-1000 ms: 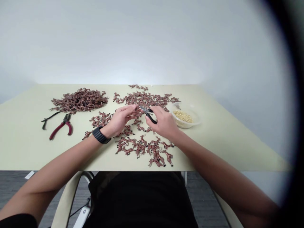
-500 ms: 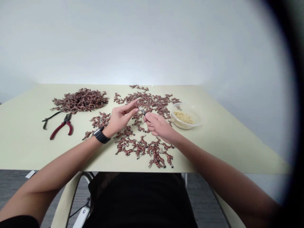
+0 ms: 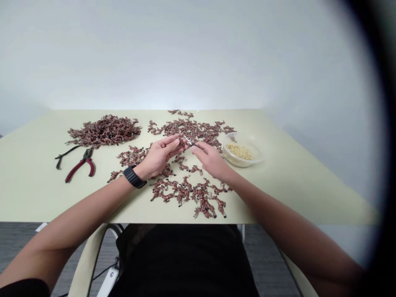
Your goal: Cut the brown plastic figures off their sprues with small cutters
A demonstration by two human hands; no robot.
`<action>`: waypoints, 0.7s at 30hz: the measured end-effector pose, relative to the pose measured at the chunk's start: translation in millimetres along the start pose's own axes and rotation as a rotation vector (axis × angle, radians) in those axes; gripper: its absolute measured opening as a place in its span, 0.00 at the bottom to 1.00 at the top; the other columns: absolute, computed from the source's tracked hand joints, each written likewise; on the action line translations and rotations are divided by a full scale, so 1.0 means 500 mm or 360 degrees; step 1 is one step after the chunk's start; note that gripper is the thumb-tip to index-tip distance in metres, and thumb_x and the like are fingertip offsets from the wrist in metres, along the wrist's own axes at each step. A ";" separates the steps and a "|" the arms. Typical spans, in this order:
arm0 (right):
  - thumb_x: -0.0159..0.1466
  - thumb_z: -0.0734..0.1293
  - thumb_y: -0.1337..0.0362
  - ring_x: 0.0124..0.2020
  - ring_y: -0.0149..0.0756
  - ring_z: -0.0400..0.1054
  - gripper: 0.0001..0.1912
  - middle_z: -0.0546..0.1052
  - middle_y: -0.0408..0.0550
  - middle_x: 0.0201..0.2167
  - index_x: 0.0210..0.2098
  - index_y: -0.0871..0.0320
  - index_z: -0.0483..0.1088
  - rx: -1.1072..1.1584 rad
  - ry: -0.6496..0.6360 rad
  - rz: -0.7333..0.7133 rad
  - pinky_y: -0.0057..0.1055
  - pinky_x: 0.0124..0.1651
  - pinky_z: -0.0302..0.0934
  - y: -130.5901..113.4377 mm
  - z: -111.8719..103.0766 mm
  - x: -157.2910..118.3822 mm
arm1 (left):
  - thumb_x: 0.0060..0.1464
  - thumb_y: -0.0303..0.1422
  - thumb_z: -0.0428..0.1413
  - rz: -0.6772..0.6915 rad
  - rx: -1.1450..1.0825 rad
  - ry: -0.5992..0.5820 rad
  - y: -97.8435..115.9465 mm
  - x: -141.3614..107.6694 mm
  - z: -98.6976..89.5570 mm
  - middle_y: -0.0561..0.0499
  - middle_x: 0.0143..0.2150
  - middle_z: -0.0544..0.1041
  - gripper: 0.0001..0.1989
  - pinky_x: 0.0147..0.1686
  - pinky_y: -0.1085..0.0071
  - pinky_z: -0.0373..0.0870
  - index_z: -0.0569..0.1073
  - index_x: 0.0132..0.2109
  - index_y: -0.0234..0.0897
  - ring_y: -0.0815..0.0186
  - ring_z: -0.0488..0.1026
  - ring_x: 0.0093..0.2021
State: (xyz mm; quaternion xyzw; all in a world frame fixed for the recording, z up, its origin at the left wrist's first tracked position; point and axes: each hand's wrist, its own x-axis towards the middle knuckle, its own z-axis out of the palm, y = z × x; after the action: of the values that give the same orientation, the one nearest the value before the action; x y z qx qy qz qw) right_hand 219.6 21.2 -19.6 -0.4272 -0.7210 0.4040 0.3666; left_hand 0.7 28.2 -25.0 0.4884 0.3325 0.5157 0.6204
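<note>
Held in my left hand point(image 3: 161, 156), between thumb and fingers, is a small brown deer figurine point(image 3: 182, 142), partly covered by the fingers. My right hand point(image 3: 213, 160) is closed round what look like small pliers point(image 3: 189, 141); their silver tip meets the figurine, and the palm hides most of the handles. Under and around both hands lie many loose brown deer figurines point(image 3: 202, 198) with dark hooves. Just right of my right hand stands a clear plastic tub point(image 3: 258, 159) with small gold-coloured pieces point(image 3: 239, 152) in it.
A dense heap of deer figurines point(image 3: 105, 131) is at the back left. In front of it lie red-handled pliers point(image 3: 81, 165) and a thin black tool point(image 3: 66, 152). The pale table point(image 3: 293, 194) meets a wall point(image 3: 198, 53) at the back.
My left hand has turned palm upward and its fingers have shifted right, showing the brown figurine. My right hand and its tool have moved slightly right, with a changed grip.
</note>
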 end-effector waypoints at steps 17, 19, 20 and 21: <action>0.73 0.62 0.49 0.39 0.44 0.70 0.18 0.77 0.54 0.44 0.52 0.55 0.69 -0.0881 0.0222 -0.0527 0.37 0.41 0.59 0.023 -0.020 0.003 | 0.62 0.40 0.67 -0.0134 -0.0079 -0.0115 0.004 -0.001 -0.006 0.46 0.46 0.83 0.13 0.55 0.69 0.77 0.81 0.47 0.36 0.68 0.82 0.46; 0.73 0.61 0.49 0.37 0.42 0.69 0.17 0.77 0.52 0.42 0.50 0.55 0.69 -0.0883 0.0222 -0.0501 0.36 0.39 0.57 0.021 -0.016 0.001 | 0.63 0.41 0.66 -0.0123 -0.0057 -0.0135 0.004 -0.001 -0.007 0.45 0.48 0.83 0.14 0.58 0.66 0.76 0.81 0.48 0.36 0.67 0.82 0.46; 0.73 0.61 0.50 0.36 0.41 0.69 0.17 0.77 0.51 0.40 0.49 0.55 0.69 -0.0866 0.0212 -0.0479 0.35 0.37 0.56 0.019 -0.013 0.000 | 0.63 0.41 0.65 -0.0116 -0.0047 -0.0142 0.005 -0.001 -0.006 0.45 0.48 0.83 0.15 0.60 0.63 0.75 0.82 0.50 0.36 0.67 0.81 0.46; 0.73 0.61 0.50 0.34 0.40 0.68 0.16 0.77 0.50 0.38 0.48 0.55 0.69 -0.0838 0.0201 -0.0448 0.34 0.36 0.55 0.017 -0.009 -0.001 | 0.63 0.41 0.65 -0.0111 -0.0039 -0.0143 0.006 -0.002 -0.005 0.46 0.49 0.83 0.16 0.61 0.62 0.74 0.81 0.53 0.37 0.67 0.81 0.47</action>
State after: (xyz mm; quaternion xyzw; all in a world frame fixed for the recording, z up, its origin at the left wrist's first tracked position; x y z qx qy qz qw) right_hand 226.8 24.6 -25.5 -0.4277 -0.8289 0.1212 0.3397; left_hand -2.7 27.7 -23.0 0.4916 0.3149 0.4754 0.6581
